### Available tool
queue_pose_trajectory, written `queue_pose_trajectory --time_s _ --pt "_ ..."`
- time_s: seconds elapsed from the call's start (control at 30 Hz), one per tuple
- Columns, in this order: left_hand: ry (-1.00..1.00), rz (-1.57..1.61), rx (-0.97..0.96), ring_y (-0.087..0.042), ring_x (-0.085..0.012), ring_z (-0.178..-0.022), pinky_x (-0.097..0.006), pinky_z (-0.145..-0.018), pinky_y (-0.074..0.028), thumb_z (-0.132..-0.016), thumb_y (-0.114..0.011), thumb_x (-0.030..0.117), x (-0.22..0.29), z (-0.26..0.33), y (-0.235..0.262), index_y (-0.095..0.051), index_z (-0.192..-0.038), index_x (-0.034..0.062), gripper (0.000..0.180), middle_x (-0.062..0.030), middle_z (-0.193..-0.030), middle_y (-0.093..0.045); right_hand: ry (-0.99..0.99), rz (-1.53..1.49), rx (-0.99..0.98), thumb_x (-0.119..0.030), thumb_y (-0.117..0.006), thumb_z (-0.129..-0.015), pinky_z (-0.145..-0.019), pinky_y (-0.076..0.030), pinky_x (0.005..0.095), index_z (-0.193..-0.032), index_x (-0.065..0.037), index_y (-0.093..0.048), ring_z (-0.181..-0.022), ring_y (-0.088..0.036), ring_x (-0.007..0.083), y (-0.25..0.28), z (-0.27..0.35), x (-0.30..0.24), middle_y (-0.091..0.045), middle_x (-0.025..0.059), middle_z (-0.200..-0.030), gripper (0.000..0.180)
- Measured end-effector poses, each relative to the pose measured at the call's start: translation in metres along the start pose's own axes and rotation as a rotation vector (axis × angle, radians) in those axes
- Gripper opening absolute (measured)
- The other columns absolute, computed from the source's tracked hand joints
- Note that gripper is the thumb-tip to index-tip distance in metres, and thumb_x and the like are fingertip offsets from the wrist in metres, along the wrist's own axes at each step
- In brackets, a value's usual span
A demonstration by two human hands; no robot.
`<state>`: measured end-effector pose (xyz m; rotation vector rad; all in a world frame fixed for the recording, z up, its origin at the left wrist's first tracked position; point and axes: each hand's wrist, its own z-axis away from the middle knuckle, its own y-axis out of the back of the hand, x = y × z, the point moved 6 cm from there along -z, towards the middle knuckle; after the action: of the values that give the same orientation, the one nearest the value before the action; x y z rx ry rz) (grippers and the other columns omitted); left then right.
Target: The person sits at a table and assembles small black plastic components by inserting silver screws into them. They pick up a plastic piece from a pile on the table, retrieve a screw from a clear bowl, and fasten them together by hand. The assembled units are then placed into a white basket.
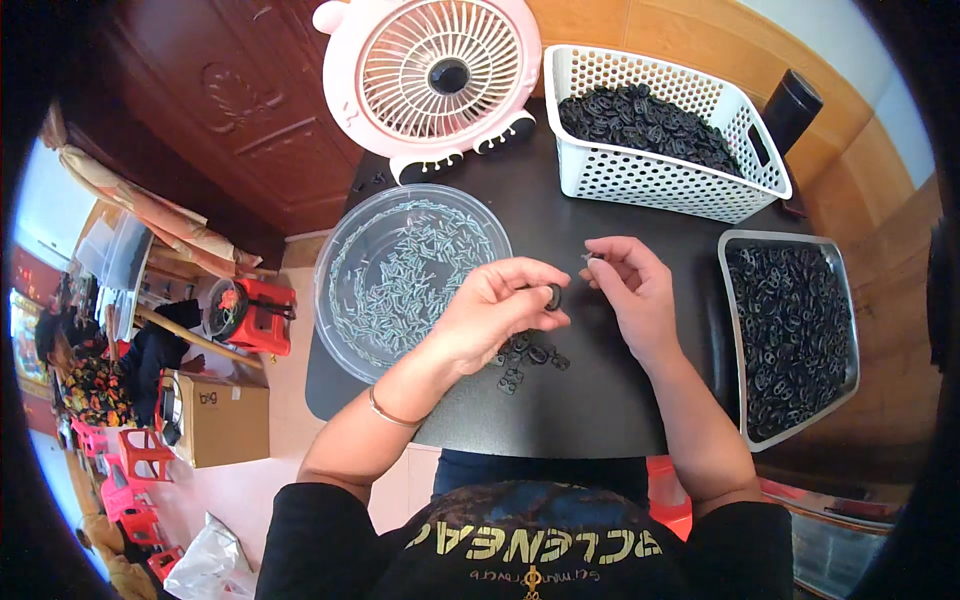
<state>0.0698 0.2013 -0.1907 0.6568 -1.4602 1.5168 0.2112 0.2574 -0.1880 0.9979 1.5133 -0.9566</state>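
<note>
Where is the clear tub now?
In the head view, the clear tub sits on the left of the dark table, below the pink fan and beside the left hand.

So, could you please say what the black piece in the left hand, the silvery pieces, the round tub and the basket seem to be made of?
Black piece: probably plastic, by its dark, lightly shiny surface; rubber possible.
Silvery pieces: likely metal, by their bright glints.
Round tub: clear, glossy plastic, seemingly, being see-through.
Basket: smooth white plastic, likely, by its perforated walls.
</note>
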Motion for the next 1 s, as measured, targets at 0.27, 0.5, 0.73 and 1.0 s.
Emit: queue_pose_trajectory --time_s 0.27,0.5,0.73,1.0 --pt "-0.015 0.146 0.100 -0.063 -0.0140 -0.073 -0.018 -0.063 -0.053 -0.084 -0.053 0.004 0.003 -0.002 0.012 -0.055 -0.102 -0.0020 0.019 -0.0056 -0.084 -0.061 -0.038 0.029 -0.083 -0.004 -0.057 -0.080 -0.064 -0.046 0.0193 -0.097 -0.002 -0.057 -0.070 -0.056 0.0068 -0.006 0.003 0.000 -0.057 0.0017 -0.081 0.016" --pt "-0.045 0.203 0.096 -0.061 -0.0146 -0.078 -0.020 -0.068 -0.051 -0.083 -0.055 0.003 0.000 -0.004 0.016 -0.054 -0.097 0.0014 0.014 -0.0058 -0.086 -0.059 -0.024 -0.032 -0.180 0.000 -0.056 -0.080 -0.064 -0.046 0.0187 -0.097 -0.001 -0.057 -0.073 -0.056 0.0064 -0.017 0.009 -0.004 -0.057 0.0018 -0.082 0.017" --pt "-0.050 0.219 0.103 -0.061 -0.0144 -0.083 -0.021 -0.074 -0.051 -0.082 -0.055 0.000 0.000 -0.005 0.016 -0.055 -0.095 0.0026 0.012 -0.0064 -0.089 -0.060 -0.005 -0.027 -0.199 0.000 -0.055 -0.081 -0.066 -0.046 0.0189 -0.098 0.000 -0.056 -0.073 -0.056 0.0067 -0.019 0.011 -0.005 -0.057 0.0031 -0.083 0.018" --pt "-0.060 0.132 0.061 -0.060 -0.0140 -0.084 -0.024 -0.076 -0.050 -0.081 -0.056 0.000 -0.002 -0.003 0.010 -0.054 -0.095 0.0024 0.014 -0.0067 -0.090 -0.060 -0.002 -0.067 -0.179 0.000 -0.056 -0.081 -0.065 -0.045 0.0188 -0.098 -0.001 -0.056 -0.073 -0.056 0.0064 -0.021 0.011 -0.006 -0.058 0.0029 -0.083 0.017"
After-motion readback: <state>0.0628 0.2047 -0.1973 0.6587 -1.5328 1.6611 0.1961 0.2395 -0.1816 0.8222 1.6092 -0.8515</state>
